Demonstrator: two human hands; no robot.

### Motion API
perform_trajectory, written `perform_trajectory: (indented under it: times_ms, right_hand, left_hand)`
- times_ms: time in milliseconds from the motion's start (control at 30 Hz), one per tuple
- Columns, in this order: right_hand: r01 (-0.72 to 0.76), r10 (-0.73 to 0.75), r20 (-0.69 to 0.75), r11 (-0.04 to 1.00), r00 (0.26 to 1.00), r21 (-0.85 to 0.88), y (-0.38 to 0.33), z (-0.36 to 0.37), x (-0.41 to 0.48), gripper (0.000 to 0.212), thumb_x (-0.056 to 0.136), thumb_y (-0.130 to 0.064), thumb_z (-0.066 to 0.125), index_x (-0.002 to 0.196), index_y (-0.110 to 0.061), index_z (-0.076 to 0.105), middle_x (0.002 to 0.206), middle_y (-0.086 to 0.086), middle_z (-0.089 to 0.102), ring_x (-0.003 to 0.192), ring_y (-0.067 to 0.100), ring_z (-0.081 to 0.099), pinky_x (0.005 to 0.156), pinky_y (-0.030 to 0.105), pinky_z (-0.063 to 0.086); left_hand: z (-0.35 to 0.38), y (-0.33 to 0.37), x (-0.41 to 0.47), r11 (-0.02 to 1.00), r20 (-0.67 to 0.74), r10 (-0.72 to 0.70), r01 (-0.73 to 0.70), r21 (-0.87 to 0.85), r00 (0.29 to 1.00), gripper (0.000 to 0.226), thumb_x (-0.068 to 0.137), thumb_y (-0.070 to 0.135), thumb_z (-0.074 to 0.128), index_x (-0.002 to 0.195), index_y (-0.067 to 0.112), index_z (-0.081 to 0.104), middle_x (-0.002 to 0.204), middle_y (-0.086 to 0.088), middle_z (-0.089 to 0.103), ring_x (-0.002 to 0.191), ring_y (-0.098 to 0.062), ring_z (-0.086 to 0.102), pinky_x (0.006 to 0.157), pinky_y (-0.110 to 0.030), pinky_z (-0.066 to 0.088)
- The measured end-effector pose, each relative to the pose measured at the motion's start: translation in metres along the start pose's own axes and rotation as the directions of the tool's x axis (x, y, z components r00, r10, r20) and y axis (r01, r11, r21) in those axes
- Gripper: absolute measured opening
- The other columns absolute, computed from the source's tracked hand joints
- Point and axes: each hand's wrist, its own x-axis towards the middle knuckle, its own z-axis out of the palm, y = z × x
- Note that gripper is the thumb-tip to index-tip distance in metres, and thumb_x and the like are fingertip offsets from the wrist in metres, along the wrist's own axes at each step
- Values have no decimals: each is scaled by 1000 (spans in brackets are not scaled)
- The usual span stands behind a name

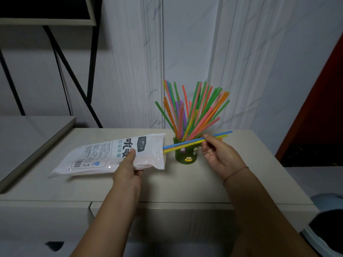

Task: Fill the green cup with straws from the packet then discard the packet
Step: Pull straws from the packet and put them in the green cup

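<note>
A single head-worn view looks forward and down from the person's own standpoint, close over a pale cabinet top [185,184] whose near edge crosses the lower frame. It faces a white panelled wall [259,52] just beyond the far edge. Both forearms reach in from the bottom, and a black metal frame [74,75] stands far left.
</note>
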Motion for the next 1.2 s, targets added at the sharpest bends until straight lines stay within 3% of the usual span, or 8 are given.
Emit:
perform_trajectory:
  times_ms: [167,267,367,533,767,967,1100,1200]
  right_hand:
    - [-44,47,86,999,995,-28,18,11,-5,9,87,1,58,78,0,62,58,6,65,44,6,57,44,13,48]
    - [-57,68,113,993,991,-101,33,17,-8,7,87,2,58,81,-1,61,67,7,61,54,9,56,47,14,49]
    - [-37,52,99,989,994,-146,40,19,-9,7,87,3,58,82,-1,61,73,9,60,61,13,56,49,15,51]
    - [126,-129,2,966,992,-226,18,13,-3,5,89,0,57,87,3,60,62,10,55,41,5,57,45,15,50]
    - [323,-368,-97,894,925,-311,-20,-6,6,10,88,-4,59,78,-3,60,65,9,55,42,3,58,50,14,52]
    - [446,-530,-91,784,843,-431,-31,-13,15,11,90,-9,59,94,2,59,65,7,56,43,2,58,53,12,53]
    - [462,-576,19,636,818,-618,-29,-7,25,7,89,-10,59,88,-3,61,63,6,60,43,2,59,53,13,54]
    - [393,-502,98,524,859,-756,-17,-3,34,12,89,-11,59,78,-6,62,62,5,62,47,6,61,61,23,56]
  left_hand:
    - [2,-7,-5,1000,0,-10,10,3,1000,42,84,-2,66,122,13,55,124,-7,65,81,-16,66,76,-36,55]
    - [4,-12,-7,1000,3,-22,22,17,1000,37,83,-2,66,114,14,55,123,-8,65,81,-17,65,81,-38,54]
    - [6,-14,-9,999,4,-32,32,16,999,35,84,-3,65,110,16,54,121,-8,65,83,-19,66,76,-40,58]
    - [6,-7,-6,1000,1,-30,30,-4,1000,41,85,-3,63,122,13,56,125,-7,64,79,-15,65,57,-32,57]
    - [5,-2,-3,999,-2,-33,33,-20,999,46,86,-2,62,130,12,54,127,-7,63,77,-14,64,50,-29,56]
    - [7,-2,-5,999,-8,-48,47,-12,999,45,86,-2,63,127,13,54,126,-7,64,102,-20,65,58,-31,57]
    - [7,-2,-7,998,7,-63,63,12,998,46,85,0,65,128,14,54,123,-5,65,97,-18,65,70,-33,58]
    - [8,-2,-7,996,34,-86,85,4,996,42,84,1,67,122,15,57,114,-4,67,88,-16,67,57,-29,60]
